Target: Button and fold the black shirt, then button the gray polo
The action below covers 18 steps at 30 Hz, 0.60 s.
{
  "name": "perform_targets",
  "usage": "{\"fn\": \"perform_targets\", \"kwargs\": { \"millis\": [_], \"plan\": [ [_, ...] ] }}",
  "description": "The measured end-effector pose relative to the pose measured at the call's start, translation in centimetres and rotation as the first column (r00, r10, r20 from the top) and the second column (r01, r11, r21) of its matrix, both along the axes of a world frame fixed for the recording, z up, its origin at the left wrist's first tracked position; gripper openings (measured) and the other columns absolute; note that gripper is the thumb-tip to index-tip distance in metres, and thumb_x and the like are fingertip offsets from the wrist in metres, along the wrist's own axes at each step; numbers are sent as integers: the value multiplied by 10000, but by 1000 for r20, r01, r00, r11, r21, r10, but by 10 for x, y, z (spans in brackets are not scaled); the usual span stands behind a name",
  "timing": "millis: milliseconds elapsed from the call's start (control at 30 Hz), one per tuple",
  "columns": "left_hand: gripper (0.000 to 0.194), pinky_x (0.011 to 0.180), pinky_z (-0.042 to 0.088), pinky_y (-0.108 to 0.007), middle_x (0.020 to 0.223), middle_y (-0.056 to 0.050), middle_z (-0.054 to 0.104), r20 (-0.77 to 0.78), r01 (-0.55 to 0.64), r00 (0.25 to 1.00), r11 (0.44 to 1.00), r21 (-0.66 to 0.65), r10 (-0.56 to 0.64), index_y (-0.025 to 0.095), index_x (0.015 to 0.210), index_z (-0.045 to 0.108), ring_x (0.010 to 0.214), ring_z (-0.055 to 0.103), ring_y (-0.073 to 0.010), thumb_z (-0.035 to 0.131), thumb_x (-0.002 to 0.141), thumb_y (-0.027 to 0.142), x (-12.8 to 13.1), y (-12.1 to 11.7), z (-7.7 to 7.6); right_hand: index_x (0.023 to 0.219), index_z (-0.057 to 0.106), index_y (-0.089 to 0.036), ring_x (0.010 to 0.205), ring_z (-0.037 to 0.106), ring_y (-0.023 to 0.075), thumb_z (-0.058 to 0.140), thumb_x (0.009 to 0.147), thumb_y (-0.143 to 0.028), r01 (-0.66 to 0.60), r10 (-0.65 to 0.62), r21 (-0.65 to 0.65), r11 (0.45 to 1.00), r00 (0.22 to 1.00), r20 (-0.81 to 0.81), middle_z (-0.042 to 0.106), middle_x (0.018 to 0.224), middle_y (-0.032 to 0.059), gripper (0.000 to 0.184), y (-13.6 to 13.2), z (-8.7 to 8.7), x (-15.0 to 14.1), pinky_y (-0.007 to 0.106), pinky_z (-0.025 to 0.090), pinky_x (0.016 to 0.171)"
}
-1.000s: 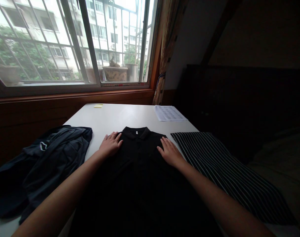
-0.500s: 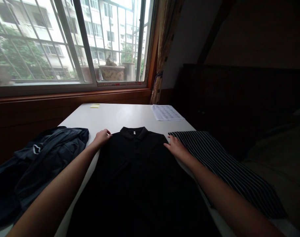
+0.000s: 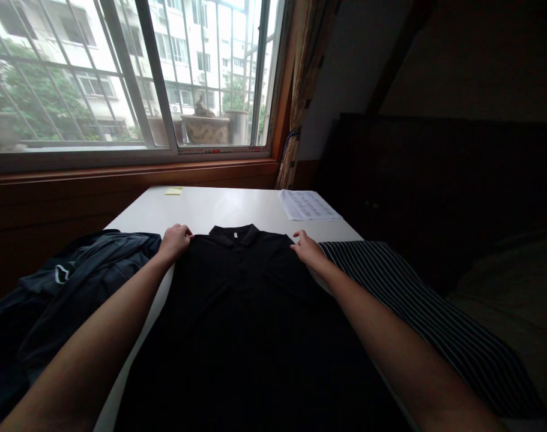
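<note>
A black polo shirt lies front up on the white table, its collar at the far end with a small pale tag inside. My left hand is closed, pinching the shirt's left shoulder edge between thumb and fingers. At the opposite shoulder, my right hand has its thumb and curled fingers on the fabric edge. The sleeves look folded in over the front, though the dark cloth hides most creases. The lower part of the shirt runs out of view.
Crumpled dark clothing is heaped on the left of the white table. A striped dark cloth lies along the right side. Printed papers and a yellow sticky note rest at the far edge, below the window.
The polo shirt has shifted a little left and away from me, together with both hands. The neighbouring cloths and papers look the same.
</note>
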<state>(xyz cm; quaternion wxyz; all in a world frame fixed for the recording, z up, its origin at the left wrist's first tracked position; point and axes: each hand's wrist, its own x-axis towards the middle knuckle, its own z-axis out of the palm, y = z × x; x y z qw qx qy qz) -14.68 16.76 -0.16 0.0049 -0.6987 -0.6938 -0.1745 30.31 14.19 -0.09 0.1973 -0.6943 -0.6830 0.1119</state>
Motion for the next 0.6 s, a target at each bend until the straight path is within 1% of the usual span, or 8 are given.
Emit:
{"fn": "perform_targets", "kwargs": {
  "millis": [67, 133, 233, 300, 400, 467, 533, 600],
  "plan": [
    [260, 930, 502, -394, 1004, -124, 657, -9, -28, 1000, 999, 18, 28, 178, 947, 744, 971, 633, -293, 567, 862, 348, -6, 6, 3, 1257, 510, -183, 933, 658, 220, 636, 916, -199, 2, -2, 7, 1000, 1000, -22, 715, 1008, 81, 363, 12, 0, -9, 297, 450, 808],
    [263, 939, 497, -409, 1019, -132, 642, -15, -57, 998, 998, 28, 58, 175, 952, 738, 983, 622, -304, 567, 865, 355, -12, 10, 2, 1260, 505, -182, 941, 655, 218, 633, 916, -194, 7, -6, 13, 1000, 999, -43, 711, 1017, 82, 367, 21, -1, -17, 297, 452, 812],
    [247, 934, 498, -420, 1025, -140, 627, -16, -95, 995, 995, 25, 95, 176, 944, 731, 979, 614, -313, 567, 867, 344, -16, 14, -6, 1271, 501, -179, 949, 652, 223, 642, 911, -211, 20, -19, 11, 1000, 997, -70, 707, 1010, 84, 388, 28, -2, -22, 302, 454, 817],
    [244, 931, 498, -428, 1025, -141, 623, -12, -114, 993, 993, 22, 114, 180, 950, 726, 980, 609, -317, 554, 878, 337, -16, 14, -13, 1268, 507, -186, 934, 654, 225, 662, 903, -258, 31, -32, -11, 999, 995, -92, 706, 981, 74, 403, 27, -1, -20, 307, 462, 811],
    [258, 948, 489, -438, 1044, -143, 619, 0, -126, 992, 992, 28, 126, 182, 979, 714, 1010, 597, -325, 533, 899, 348, -17, 14, -22, 1257, 522, -203, 849, 664, 208, 663, 905, -374, 19, -29, -74, 997, 990, -140, 702, 902, 44, 416, 17, 1, -11, 300, 486, 754],
    [265, 959, 482, -437, 1053, -144, 618, 9, -121, 993, 992, 33, 120, 180, 989, 708, 1024, 590, -328, 532, 904, 359, -18, 14, -26, 1273, 518, -207, 779, 667, 190, 620, 926, -441, -14, -8, -122, 992, 983, -184, 698, 863, 28, 430, 5, 2, -2, 284, 498, 689],
    [265, 967, 477, -438, 1052, -145, 620, 15, -112, 994, 993, 38, 111, 180, 988, 705, 1027, 587, -328, 536, 904, 367, -19, 15, -27, 1301, 504, -201, 732, 668, 175, 579, 945, -474, -57, 19, -164, 985, 974, -225, 697, 854, 23, 455, -10, 2, 7, 267, 497, 631],
    [260, 973, 472, -445, 1052, -146, 621, 19, -105, 994, 993, 44, 104, 183, 983, 703, 1031, 584, -330, 536, 903, 365, -20, 15, -28, 1318, 499, -191, 712, 666, 171, 592, 934, -473, -94, 43, -196, 976, 968, -249, 691, 841, 16, 486, -27, 3, 17, 256, 487, 598]
  ]
}}
